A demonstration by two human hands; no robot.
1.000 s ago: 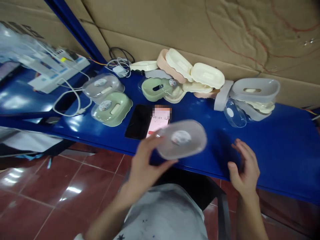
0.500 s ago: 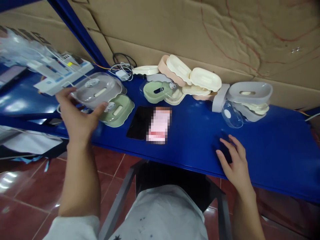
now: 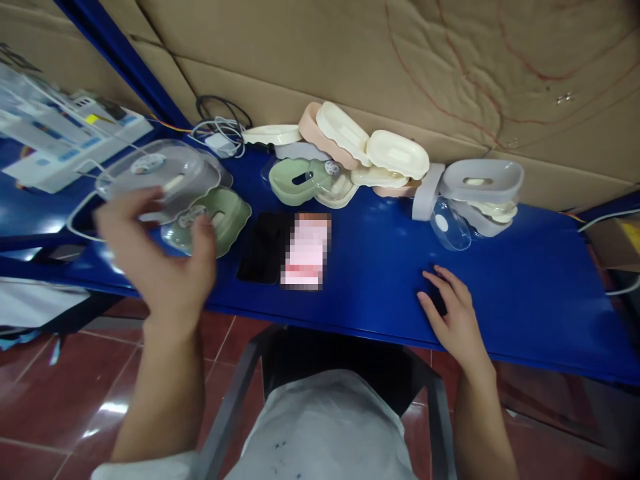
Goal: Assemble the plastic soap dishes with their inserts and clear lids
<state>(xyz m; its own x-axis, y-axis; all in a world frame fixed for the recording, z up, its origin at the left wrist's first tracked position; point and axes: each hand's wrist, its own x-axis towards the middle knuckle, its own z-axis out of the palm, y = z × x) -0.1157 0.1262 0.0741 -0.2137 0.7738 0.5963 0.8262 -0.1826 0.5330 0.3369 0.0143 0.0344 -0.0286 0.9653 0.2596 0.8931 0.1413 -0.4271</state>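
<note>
My left hand, a little blurred, hovers with thumb and fingers apart in front of a grey dish with a clear cover and a green dish at the left of the blue table. Nothing shows between its fingers. My right hand is at the table's front part on the right, fingers spread and holding nothing. Between the hands lie a black phone and a phone with a lit, pixelated screen, side by side.
Cream dishes, a peach dish and another green dish are piled at the back. Grey dishes and a clear cover are at the back right. A power strip and cables occupy the left.
My left hand has drawn back from the grey dish toward the table's front edge. The whole view has shifted, with the table's things now farther left; my right hand stays spread.
</note>
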